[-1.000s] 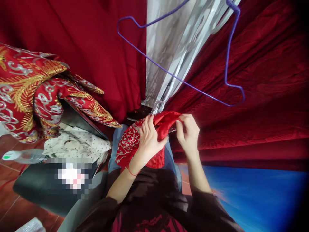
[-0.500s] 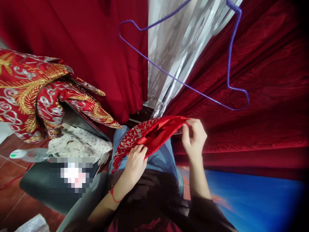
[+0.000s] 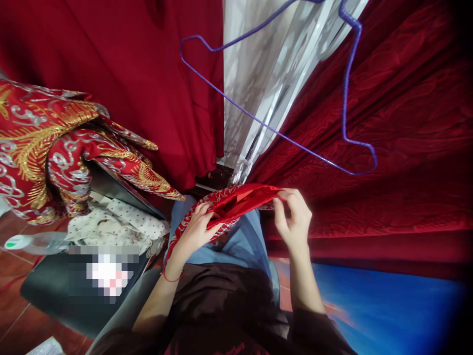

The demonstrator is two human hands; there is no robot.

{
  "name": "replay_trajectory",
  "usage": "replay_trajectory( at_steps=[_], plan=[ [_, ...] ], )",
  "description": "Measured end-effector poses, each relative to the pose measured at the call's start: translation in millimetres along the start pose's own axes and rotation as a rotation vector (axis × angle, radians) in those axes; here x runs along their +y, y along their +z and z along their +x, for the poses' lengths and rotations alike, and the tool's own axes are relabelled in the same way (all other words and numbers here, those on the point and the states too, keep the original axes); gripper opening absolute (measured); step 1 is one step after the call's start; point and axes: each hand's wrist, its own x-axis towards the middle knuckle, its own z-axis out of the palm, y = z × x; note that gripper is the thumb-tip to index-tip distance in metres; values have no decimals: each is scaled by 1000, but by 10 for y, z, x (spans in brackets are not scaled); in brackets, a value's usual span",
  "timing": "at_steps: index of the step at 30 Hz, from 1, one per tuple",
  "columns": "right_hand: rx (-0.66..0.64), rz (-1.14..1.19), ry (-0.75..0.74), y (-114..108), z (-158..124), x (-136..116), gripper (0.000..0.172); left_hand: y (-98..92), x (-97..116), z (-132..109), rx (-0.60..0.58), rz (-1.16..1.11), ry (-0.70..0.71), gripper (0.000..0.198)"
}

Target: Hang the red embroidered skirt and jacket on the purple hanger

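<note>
Across my lap lies a red garment piece (image 3: 254, 195) with silver swirl embroidery outside and a shiny plain red lining. Its opening gapes between my hands, with a dark hollow inside. My left hand (image 3: 197, 227) is closed on the near left edge of the cloth, the thumb along the outer side and the fingertips partly hidden at the opening. My right hand (image 3: 295, 212) pinches the right end of the rim between thumb and fingers. The garment's left end trails down beside my left wrist.
A purple wire hanger (image 3: 273, 130) hangs ahead, before red curtains (image 3: 388, 148). At left, a red-and-gold embroidered garment (image 3: 70, 148) drapes over a chair back. A dotted white cloth (image 3: 118, 224), a clear bottle (image 3: 40, 242) and a black seat (image 3: 55, 291) are below it.
My left hand has shifted left and up along the rim, its fingers now over the opening's edge. The opening has become narrower and flatter. My right hand keeps its pinch, slightly lower.
</note>
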Motion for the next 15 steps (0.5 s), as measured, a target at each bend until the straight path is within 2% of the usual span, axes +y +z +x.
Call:
replay_trajectory(
  at_steps=[2, 4, 7, 9, 10, 12, 14, 15],
  plan=[
    [-19, 1, -10, 0, 3, -10, 8, 26, -70, 32, -29, -38, -99, 16],
    [-20, 0, -6, -9, 17, -14, 8, -9, -101, 59, 26, -52, -193, 23],
    [10, -8, 4, -29, 57, -24, 6, -151, -132, 124, 145, -120, -243, 47],
    [28, -12, 5, -32, 95, -42, 5, -281, -185, 206, 150, -111, -292, 55],
    [26, -9, 4, -27, 116, -51, 5, -351, -222, 261, 104, -66, -327, 52],
    [3, 3, 1, -9, 171, -66, 3, -493, -299, 394, -90, 16, -347, 31],
    [5, 9, 2, 9, 247, -71, 4, -628, -342, 550, -311, -48, -255, 18],
    [32, 9, 12, 12, 295, -75, 5, -691, -338, 634, -359, -146, -191, 17]
  ],
)
